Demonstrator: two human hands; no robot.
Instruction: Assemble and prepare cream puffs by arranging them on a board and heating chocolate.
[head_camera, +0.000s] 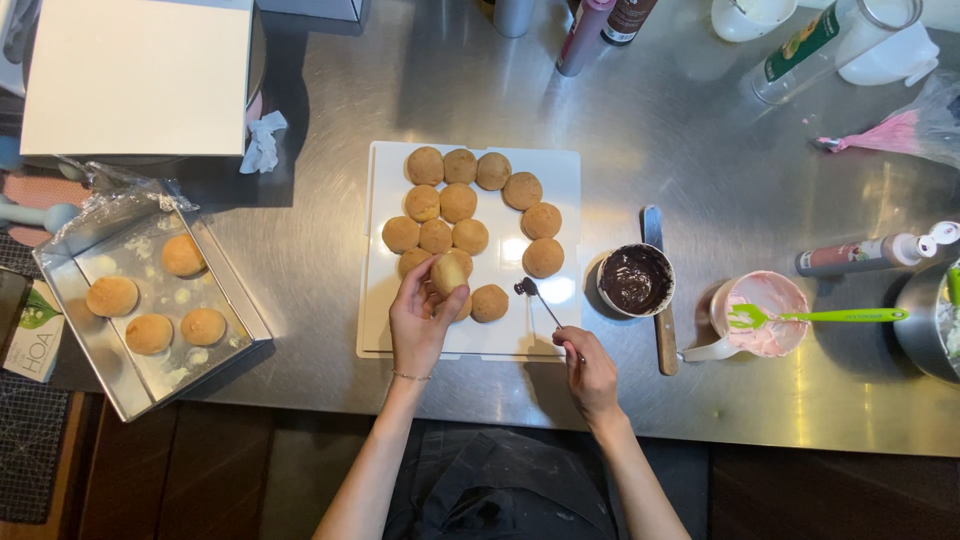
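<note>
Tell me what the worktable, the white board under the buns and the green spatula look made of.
Worktable: brushed stainless steel, swirled scuffs and glare. White board: matte, probably plastic or card; unclear. Green spatula: glossy plastic or silicone.

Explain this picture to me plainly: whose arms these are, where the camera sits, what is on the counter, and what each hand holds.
There is no machine here. The camera sits on a person's head and looks straight down, so the two bare arms coming in from the bottom edge are that person's own.

The surface is a steel counter. In the middle lies a white board with round golden buns arranged on it. The left hand holds one bun at the lower part of the arrangement. The right hand holds a small spoon whose tip is dark with chocolate.

To the right stand a cup of dark chocolate, with a spatula lying partly under it, and a cup of pink cream with a green utensil resting in it. To the left, a metal tray holds four more buns.
</note>
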